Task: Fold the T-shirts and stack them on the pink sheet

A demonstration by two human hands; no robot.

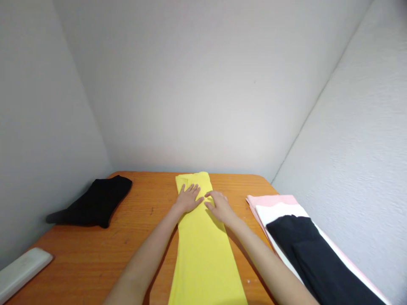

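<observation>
Yellow cloth: a long, smooth, bright yellow folded fabric strip (205,258) lies under both hands, its far end just beyond the left fingertips.
Long axis: from that far end back between the forearms towards the wearer, widening as it comes.
Left hand: the left hand (189,200) is palm down on the yellow cloth, fingers spread, the nearer of the two to the far end.
Right hand: the right hand (219,206) is over the cloth's right edge, fingers bent, thumb and forefinger apart; I cannot tell how firmly it touches.
Black cloth: a crumpled matte black fabric piece (100,199), well to the left of the left hand.
White object: a long white block with rounded edges (25,269), left of the left forearm and nearer the wearer.
Layered pile: pink fabric (282,199), white fabric (275,209) and folded black fabric (318,254), right of the right hand.
Wooden table: orange-brown wood (140,207) beneath everything.
In the way: the hands hide part of the cloth; the right forearm runs between it and the pile.
</observation>
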